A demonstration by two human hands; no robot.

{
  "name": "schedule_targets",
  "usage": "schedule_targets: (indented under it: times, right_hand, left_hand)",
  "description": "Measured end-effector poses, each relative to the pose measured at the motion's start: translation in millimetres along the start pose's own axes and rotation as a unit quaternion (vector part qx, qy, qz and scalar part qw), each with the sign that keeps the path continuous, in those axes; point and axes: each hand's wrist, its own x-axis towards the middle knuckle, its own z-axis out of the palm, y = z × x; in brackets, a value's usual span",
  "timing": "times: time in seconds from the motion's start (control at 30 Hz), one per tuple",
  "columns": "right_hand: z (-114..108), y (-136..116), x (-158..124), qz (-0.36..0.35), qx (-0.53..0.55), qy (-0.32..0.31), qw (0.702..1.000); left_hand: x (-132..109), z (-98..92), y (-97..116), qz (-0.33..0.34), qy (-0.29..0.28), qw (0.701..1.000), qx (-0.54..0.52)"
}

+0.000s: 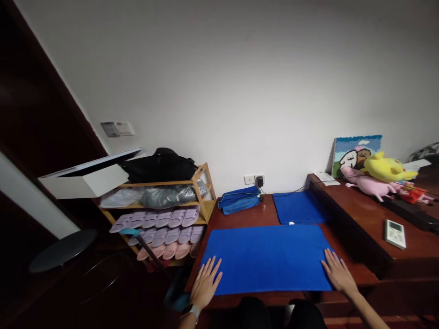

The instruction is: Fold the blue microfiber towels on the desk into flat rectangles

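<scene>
The two hands are well apart, palms down with fingers spread, and neither grips anything: the left hand (205,283) lies over the left edge of a blue cloth (270,258), the right hand (338,273) at its right edge near the near corner. That cloth is spread flat on the near part of a reddish-brown worktop (267,214), its long side facing the person; the hands at opposite ends would hold it smooth and square. Just beyond it, a second blue cloth (300,208) lies flat on the far right, with a small white tag (291,223) where the two meet, too small to read. On the far left a bundle of blue cloth (240,201) sits against the wall, probably set there to leave the near area free. Behind, a black plug (259,181) fills a wall socket. To the right, a raised ledge (360,219) carries a white remote control (395,234), whose markings cannot be made out, plus plush toys (387,168) in front of a leaning picture (355,148). To the left, a wooden rack (202,189) holds rows of slippers (163,219), apparently tiered to save room, under a black bag (161,167) and beside a white box (85,183). No brand is legible anywhere.
</scene>
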Motion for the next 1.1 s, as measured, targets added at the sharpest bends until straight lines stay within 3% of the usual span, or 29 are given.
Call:
schedule_targets:
  times: [0.07, 0.13, 0.3, 0.5, 0.63, 0.83, 0.93, 1.0, 1.1]
  right_hand:
    - [0, 26, 0, 0.014, -0.006, -0.006, 1.0]
    - [2, 36, -1, 0.018, -0.004, 0.0, 1.0]
    - [9, 35, -2, 0.011, 0.005, 0.037, 0.999]
    - [8, 31, 10, 0.037, 0.028, 0.026, 0.999]
    - [-7, -11, 43, 0.018, 0.033, 0.026, 0.999]
    - [-26, -138, 104, -0.079, 0.079, -0.036, 0.993]
    - [-21, -188, 119, -0.142, 0.105, -0.045, 0.983]
    - [-14, -202, 124, -0.167, 0.111, -0.053, 0.978]
    - [-8, -185, 128, -0.154, 0.095, -0.064, 0.981]
  left_hand:
    - [1, -0.8, -1, -0.002, -0.011, 1.0, -0.002]
    - [2, -2.0, -2, -0.001, -0.018, 1.0, -0.004]
    - [1, 1.3, -9, -0.008, -0.011, 1.0, -0.002]
    - [0, 17.5, -44, -0.075, 0.015, 0.997, 0.014]
    - [36, 19.3, -52, -0.068, 0.052, 0.996, 0.026]
    - [133, 18.0, -19, -0.062, 0.052, 0.996, 0.021]
    - [164, 24.4, -12, -0.073, 0.041, 0.996, 0.029]
    - [172, 31.0, -15, -0.081, 0.029, 0.996, 0.036]
    - [175, 40.1, -24, -0.088, 0.014, 0.995, 0.037]
